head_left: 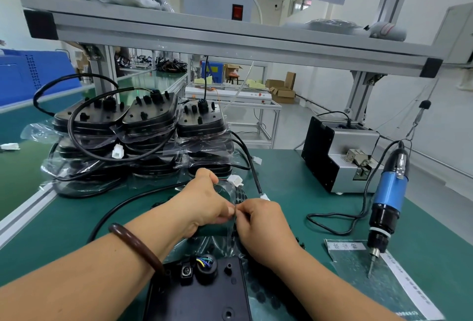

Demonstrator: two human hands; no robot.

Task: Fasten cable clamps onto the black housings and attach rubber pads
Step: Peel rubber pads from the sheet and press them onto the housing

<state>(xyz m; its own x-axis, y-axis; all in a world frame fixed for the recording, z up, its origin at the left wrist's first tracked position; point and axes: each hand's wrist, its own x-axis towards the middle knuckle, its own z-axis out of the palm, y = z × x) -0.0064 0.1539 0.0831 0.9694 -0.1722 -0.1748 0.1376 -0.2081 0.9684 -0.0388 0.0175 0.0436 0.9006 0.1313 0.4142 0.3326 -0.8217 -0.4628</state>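
Observation:
A black housing (202,295) lies at the near edge of the green mat, its cable gland and coloured wires facing up. Above it my left hand (202,205) and my right hand (263,228) meet over a clear sheet of round black rubber pads (239,195). My left hand pinches the sheet's edge. My right hand's fingertips pinch at the same spot; whether a pad is between them is hidden. The housing's black cable (122,208) curves off to the left.
Stacks of bagged black housings (143,126) with cables stand at the back left. A blue electric screwdriver (389,198) hangs at the right over a plastic bag (378,269). A screw feeder box (337,152) sits behind it. White connectors (235,181) lie near my hands.

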